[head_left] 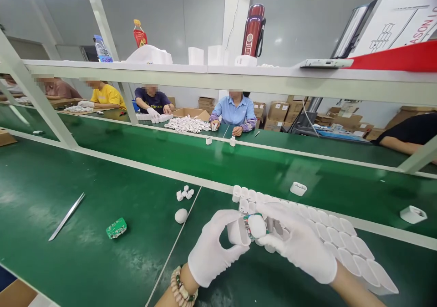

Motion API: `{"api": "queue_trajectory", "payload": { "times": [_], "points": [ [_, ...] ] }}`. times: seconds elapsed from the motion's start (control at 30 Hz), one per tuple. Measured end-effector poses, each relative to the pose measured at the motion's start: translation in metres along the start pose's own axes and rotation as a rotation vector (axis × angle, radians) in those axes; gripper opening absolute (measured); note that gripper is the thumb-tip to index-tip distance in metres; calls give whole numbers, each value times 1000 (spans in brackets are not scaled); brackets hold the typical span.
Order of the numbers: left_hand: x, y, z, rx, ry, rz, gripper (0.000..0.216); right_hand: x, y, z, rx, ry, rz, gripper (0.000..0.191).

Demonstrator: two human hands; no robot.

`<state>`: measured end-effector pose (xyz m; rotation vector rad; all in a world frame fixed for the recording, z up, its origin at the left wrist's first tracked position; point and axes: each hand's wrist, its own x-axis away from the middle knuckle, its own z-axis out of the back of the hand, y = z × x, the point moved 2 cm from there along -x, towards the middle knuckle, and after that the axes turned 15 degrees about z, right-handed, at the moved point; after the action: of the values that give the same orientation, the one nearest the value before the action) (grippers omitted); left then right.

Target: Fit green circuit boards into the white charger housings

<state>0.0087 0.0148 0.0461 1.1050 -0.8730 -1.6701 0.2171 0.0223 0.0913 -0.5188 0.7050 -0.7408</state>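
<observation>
My left hand (213,248), in a white glove, grips a white plastic housing (236,232) between thumb and fingers. Right at the housing's open end is a small circuit board (246,222), with a rounded white lump (257,226) on its face. My gloved right hand (300,241) has its fingers closed around the far side of that board, and part of the board is hidden by them. Behind and to the right of my hands stand rows of white housings (336,236); my right hand overlaps several of them.
To the left lie tweezers (67,217), a green circuit board (116,228), a white ball (180,215) and several small white pieces (185,193). Loose housings (298,188) sit on the green belt (164,154). A shelf (211,72) spans above; co-workers sit opposite.
</observation>
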Motion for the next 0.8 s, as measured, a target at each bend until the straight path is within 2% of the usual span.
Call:
{"api": "queue_trajectory", "payload": {
  "times": [0.1,0.17,0.3,0.5,0.8],
  "points": [
    [1,6,0,-58,0,-115,51,5,-3,-3,109,-6,167,42],
    [0,7,0,-93,21,-176,53,6,-8,-2,146,-20,226,39],
    [0,7,-1,-151,50,-246,54,4,-23,-1,196,-111,189,17],
    [4,5,-2,-189,61,-241,60,3,-33,-4,251,-120,229,12],
    [5,2,-2,-190,50,-238,63,3,-30,-10,319,-186,173,11]
  ]
}}
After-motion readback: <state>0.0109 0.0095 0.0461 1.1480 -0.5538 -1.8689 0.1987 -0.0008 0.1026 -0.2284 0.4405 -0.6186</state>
